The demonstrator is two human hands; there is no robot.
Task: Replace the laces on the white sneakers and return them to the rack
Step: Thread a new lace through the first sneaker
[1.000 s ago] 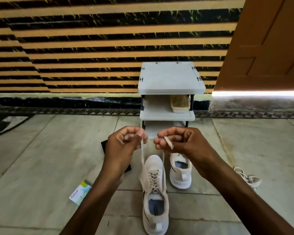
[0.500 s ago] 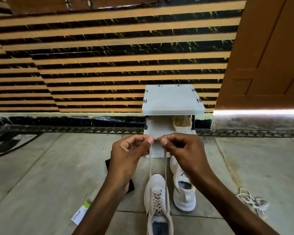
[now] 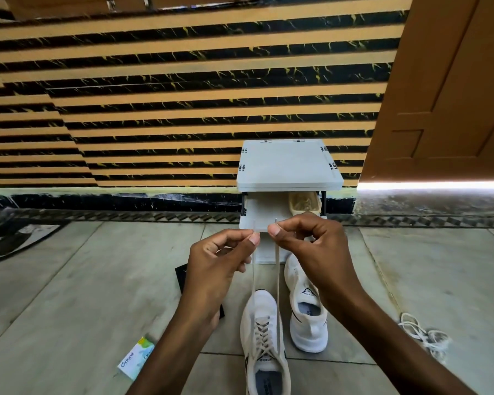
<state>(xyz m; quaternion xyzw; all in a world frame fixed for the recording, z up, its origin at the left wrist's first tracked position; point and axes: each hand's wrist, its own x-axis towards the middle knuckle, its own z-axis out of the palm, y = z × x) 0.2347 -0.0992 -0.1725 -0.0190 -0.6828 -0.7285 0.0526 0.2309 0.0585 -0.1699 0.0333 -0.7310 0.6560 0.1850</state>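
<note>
Both lace ends [image 3: 276, 269] are pinched, one by the left hand [image 3: 220, 269], one by the right hand [image 3: 311, 246]. If pulled unevenly, one end could slip through the laced sneaker [image 3: 264, 343].

Two sneakers on the floor: the near sneaker [image 3: 264, 337] just left of the far sneaker [image 3: 307, 309]. Behind them stands the rack [image 3: 288, 166] against the wall [image 3: 183, 81] (a shoe [image 3: 304, 202] on its middle shelf). Loose laces [image 3: 422, 336] lie far right, a small box [image 3: 136, 354] left.

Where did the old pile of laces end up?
The loose pile of laces lies on the floor at the right of the head view, beyond the right forearm, right of the unlaced sneaker.
</note>
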